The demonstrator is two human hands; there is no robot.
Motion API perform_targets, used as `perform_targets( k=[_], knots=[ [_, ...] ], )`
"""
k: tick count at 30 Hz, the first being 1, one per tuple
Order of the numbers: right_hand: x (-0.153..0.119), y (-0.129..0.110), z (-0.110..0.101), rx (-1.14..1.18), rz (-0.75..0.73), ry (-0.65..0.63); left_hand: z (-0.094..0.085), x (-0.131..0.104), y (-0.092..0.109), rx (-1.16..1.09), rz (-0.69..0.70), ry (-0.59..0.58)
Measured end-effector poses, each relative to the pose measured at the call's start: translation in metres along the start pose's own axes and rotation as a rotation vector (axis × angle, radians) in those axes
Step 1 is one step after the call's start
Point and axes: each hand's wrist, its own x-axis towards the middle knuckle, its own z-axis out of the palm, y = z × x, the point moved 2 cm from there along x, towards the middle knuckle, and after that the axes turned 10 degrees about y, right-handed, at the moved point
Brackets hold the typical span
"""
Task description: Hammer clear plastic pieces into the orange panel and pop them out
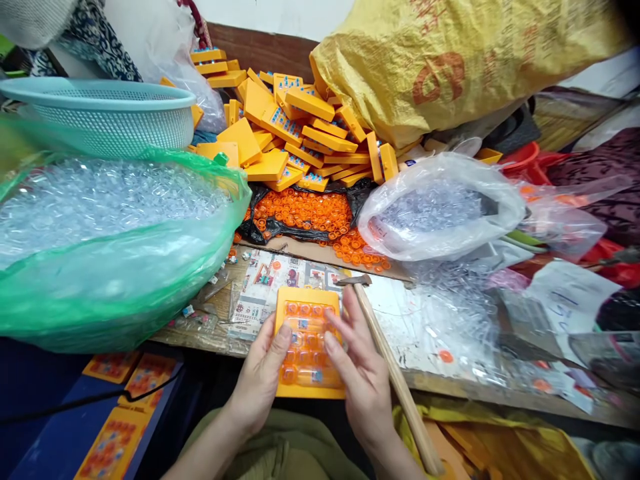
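My left hand (265, 367) grips the left edge of a flat yellow plastic case (311, 388), thumb on its front face. Rows of clear and orange rounded pieces with small blue bits cover that face. My right hand (363, 367) is by the case's right side, fingers apart, thumb and fingertips over the edge of the face; whether they press on it I cannot tell. A hammer with a long wooden handle (395, 373) leans against the worktop just right of this hand. Beyond the case, orange caps (303, 210) fill a black plastic bag (300, 229).
A green bag (200, 247) of clear pieces stands left, below a light blue basket (100, 100). Many yellow cases (245, 140) are piled behind. A white bag (435, 247) and a yellow sack (380, 73) are right. Filled cases (113, 443) lie lower left.
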Motion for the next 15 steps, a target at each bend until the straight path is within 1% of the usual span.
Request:
perform_targets(
  k=[1,2,3,4,5,7,9,11,15],
  knots=[
    [0.001,0.003,0.001,0.043,0.114,0.071,0.000,-0.001,0.001,0.010,0.007,0.004],
    [0.002,0.005,0.003,0.082,0.223,0.104,0.001,-0.001,0.001,0.027,0.017,0.006],
    [0.003,0.006,0.005,0.119,0.319,0.093,0.001,-0.002,0.000,0.051,0.030,0.009],
    [0.004,0.007,0.008,0.151,0.397,0.054,0.001,-0.002,0.000,0.081,0.049,0.019],
    [0.005,0.006,0.010,0.173,0.448,0.011,0.001,-0.002,-0.001,0.113,0.072,0.038],
    [0.006,0.004,0.012,0.164,0.458,-0.031,0.000,-0.003,-0.003,0.170,0.125,0.089],
    [0.006,0.001,0.012,0.122,0.399,-0.008,-0.002,-0.003,-0.006,0.200,0.161,0.123],
    [0.005,0.000,0.012,0.111,0.356,0.008,-0.003,-0.003,-0.009,0.198,0.165,0.123],
    [-0.003,0.004,0.014,0.077,0.322,0.032,-0.007,-0.001,-0.014,0.147,0.142,0.098]
  ],
)
